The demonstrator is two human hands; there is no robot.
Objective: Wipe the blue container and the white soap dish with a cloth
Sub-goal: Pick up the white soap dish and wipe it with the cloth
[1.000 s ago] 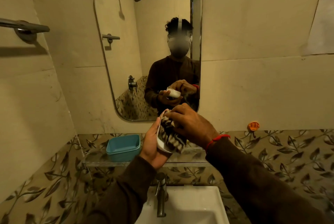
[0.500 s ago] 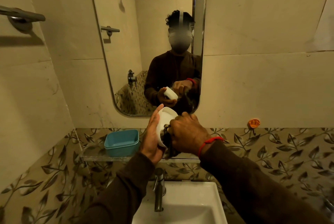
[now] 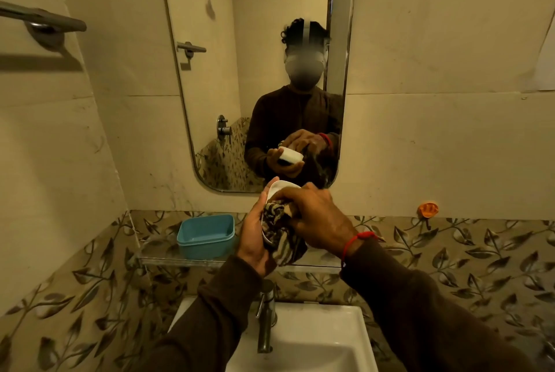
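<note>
My left hand grips the white soap dish, held on edge above the tap with its hollow facing right. My right hand presses a striped brown-and-cream cloth into that hollow; the cloth's tail hangs below the dish. Most of the dish is hidden by the cloth and my fingers. The blue container stands open and upright on the glass shelf, to the left of my hands and apart from them.
A mirror on the wall reflects me holding the dish. Below the shelf are a metal tap and a white basin. A towel bar juts out at upper left. An orange hook sticks to the right wall.
The cloth has been pushed lower and deeper into the dish, baring the dish's upper rim. My right hand has shifted down with it, and the view has tilted slightly.
</note>
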